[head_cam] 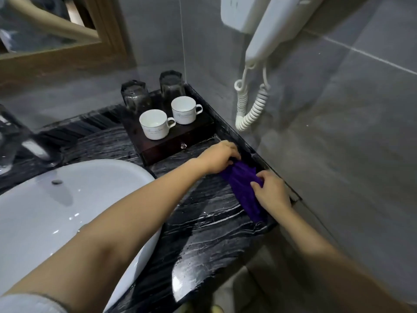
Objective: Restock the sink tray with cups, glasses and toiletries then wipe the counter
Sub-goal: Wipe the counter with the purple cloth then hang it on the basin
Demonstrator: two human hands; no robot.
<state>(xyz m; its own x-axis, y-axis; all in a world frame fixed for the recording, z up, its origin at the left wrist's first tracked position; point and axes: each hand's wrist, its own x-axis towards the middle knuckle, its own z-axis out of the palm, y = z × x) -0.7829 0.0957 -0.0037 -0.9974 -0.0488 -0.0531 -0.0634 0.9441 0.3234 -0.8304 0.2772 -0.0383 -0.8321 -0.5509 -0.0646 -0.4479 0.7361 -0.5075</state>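
A dark wooden tray (173, 144) with a small drawer knob stands at the back of the black marble counter (203, 222). On it sit two white cups (155, 124) (184, 110) and, behind them, two upturned dark glasses (135, 96) (171, 85). A purple cloth (241, 186) lies bunched on the counter by the right wall. My left hand (220, 158) grips its far end and my right hand (272, 192) grips its near part.
A white basin (56, 211) fills the left, with a chrome tap (13, 136) behind it. A wall-mounted white hair dryer (268, 28) with a coiled cord (250, 107) hangs above the counter's right edge. A mirror (45, 26) is at top left.
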